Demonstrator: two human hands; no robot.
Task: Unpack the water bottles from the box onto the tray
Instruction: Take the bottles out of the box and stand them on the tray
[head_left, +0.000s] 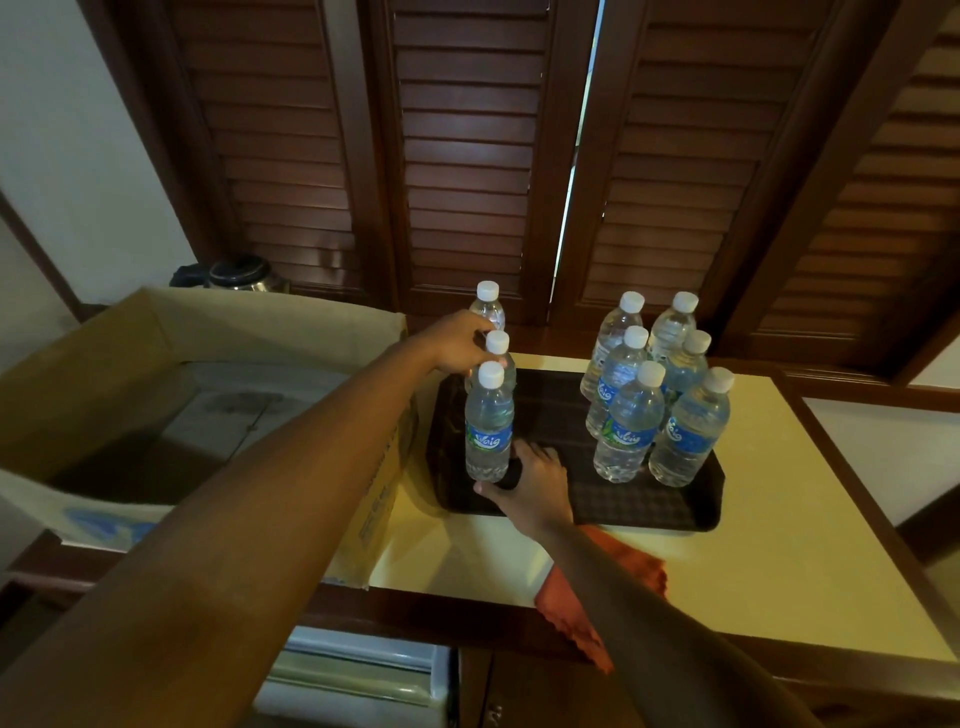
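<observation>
Water bottles (488, 421): three stand in a row at the left edge of the tray (644, 506), six more clustered at its right side (628, 431). All upright, capped, and they look full, so we judge each one fairly heavy for its size, with thin clear walls that give under a squeeze and smooth plastic that may slip. Best hold is likely round the labelled waist or the stiffer neck under the cap; the bases are narrow, so they tip easily when nudged.

Our left hand (457, 345) reaches across from the box (208, 332), fingers curled round the neck of the middle bottle (497, 347) in the left row. Our right hand (535, 480) lies low on the tray, thumb and fingers spread about the base of the nearest bottle, touching it; can't tell whether it really grips.

The box looks empty as far as we can see. An orange cloth (597, 587) lies on the desk (779, 545) under our right forearm.
</observation>
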